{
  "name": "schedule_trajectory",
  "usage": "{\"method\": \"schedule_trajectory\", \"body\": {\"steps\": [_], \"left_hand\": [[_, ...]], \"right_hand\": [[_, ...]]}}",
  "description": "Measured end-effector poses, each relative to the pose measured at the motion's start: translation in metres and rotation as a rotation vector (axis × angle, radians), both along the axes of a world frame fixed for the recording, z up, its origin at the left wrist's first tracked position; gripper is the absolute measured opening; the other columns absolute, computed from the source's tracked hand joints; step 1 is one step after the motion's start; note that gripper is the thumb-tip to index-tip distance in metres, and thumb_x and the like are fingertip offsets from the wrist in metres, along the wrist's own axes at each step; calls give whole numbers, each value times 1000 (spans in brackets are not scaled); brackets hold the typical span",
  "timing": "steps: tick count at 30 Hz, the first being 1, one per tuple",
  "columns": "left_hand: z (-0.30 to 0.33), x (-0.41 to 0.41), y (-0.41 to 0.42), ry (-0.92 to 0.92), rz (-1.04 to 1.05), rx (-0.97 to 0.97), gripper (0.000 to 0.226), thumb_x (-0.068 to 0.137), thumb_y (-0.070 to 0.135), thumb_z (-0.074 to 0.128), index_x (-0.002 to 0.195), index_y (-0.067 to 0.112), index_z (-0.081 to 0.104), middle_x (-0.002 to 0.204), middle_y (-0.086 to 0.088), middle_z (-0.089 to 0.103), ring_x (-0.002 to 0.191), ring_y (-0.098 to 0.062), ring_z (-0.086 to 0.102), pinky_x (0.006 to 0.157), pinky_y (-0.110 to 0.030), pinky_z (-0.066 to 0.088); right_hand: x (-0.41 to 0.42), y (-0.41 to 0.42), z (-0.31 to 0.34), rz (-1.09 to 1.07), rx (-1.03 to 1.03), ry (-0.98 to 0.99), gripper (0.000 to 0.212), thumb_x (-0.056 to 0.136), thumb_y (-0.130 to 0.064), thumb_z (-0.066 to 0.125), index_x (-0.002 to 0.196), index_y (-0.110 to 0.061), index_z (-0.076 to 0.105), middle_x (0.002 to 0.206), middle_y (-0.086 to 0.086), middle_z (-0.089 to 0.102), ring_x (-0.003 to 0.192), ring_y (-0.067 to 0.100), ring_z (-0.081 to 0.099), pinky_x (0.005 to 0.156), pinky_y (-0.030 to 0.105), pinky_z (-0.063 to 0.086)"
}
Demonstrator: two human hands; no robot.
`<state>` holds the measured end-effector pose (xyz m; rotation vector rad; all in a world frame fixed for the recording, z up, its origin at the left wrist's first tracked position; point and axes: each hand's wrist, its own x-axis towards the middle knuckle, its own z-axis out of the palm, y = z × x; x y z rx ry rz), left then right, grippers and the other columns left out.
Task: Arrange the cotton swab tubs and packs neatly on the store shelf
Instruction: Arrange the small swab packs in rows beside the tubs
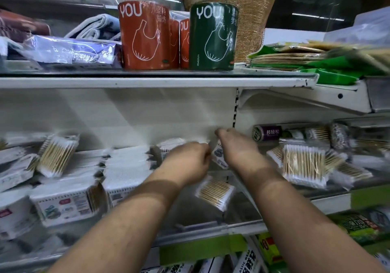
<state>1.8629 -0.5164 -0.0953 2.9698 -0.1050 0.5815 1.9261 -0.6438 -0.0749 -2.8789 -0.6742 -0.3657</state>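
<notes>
Both arms reach deep into the middle shelf (238, 226) here. The left hand (190, 158) has its fingers curled in, and they seem to pinch the edge of a white pack (219, 156) standing upright at the back, though motion blur makes the exact grip hard to call. The right hand (236, 146) is on the other side of that same pack, fingers bent forward toward the back wall; can't tell if it's truly gripping or just touching.

A loose cotton swab pack (215, 192) lies tilted on the shelf just below the hands. White tubs (65, 207) are stacked on the left, and another swab pack (304, 163) leans on the right. Orange and green bag rolls (213, 38) sit on the shelf above.
</notes>
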Motion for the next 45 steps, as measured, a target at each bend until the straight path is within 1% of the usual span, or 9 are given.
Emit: {"method": "schedule_trajectory", "body": {"steps": [4,9,14,19,26,31,38,41,45], "left_hand": [[-23,7,-11,85,-2,-140,25,96,30,46,115,20,59,114,-6,59,99,-25,59,87,-40,50],[-38,7,-14,102,-1,-127,30,94,36,49,118,21,59,116,-4,58,101,-23,58,87,-38,50],[-42,2,-10,312,-114,-251,41,89,49,55,121,24,62,117,3,68,100,-15,65,89,-34,53],[-36,-10,-2,319,-89,-330,58,86,51,65,135,20,55,133,3,59,113,-11,60,97,-29,48],[-38,-22,-4,106,-3,-300,37,84,52,66,106,22,61,100,6,48,95,-14,51,78,-25,39],[-33,-22,-2,-200,71,-557,28,88,36,66,109,19,56,110,0,50,102,-19,53,89,-31,43],[-30,-40,-12,-146,-54,-516,48,99,44,44,143,28,37,147,7,42,135,-8,36,114,-33,31],[-30,-53,-14,-17,-165,-613,59,91,56,52,143,36,34,141,20,43,127,4,40,109,-25,35],[-29,-48,-4,-115,-92,-652,44,89,24,67,128,26,47,122,14,57,116,-2,54,101,-20,42]], "right_hand": [[3,-5,-17,93,241,32,80,89,7,53,153,-32,24,149,5,43,130,26,48,102,39,42],[-2,-6,-33,161,283,77,71,93,1,47,153,-31,27,150,3,43,134,23,44,109,37,37],[-2,-6,-44,203,394,191,75,93,4,46,154,-32,22,163,-9,12,149,17,15,119,37,16],[-2,-10,-54,180,564,192,81,88,9,44,150,-39,24,162,-8,15,148,17,19,119,42,24],[-24,-18,-57,137,617,314,28,101,-30,47,127,-27,55,120,-4,63,101,14,59,84,29,47],[-36,-18,-60,172,901,546,36,101,-45,43,127,-22,53,104,-2,62,80,19,66,69,35,55],[-32,-17,-55,119,1398,771,17,102,-21,50,113,-10,54,63,7,66,41,15,53,39,22,45],[-32,-20,-56,83,1441,843,26,104,-28,44,93,-9,59,53,4,62,40,13,49,38,19,40],[-34,-21,-61,61,1422,917,48,104,-47,32,89,-13,61,55,4,61,40,12,44,39,19,34]]}}
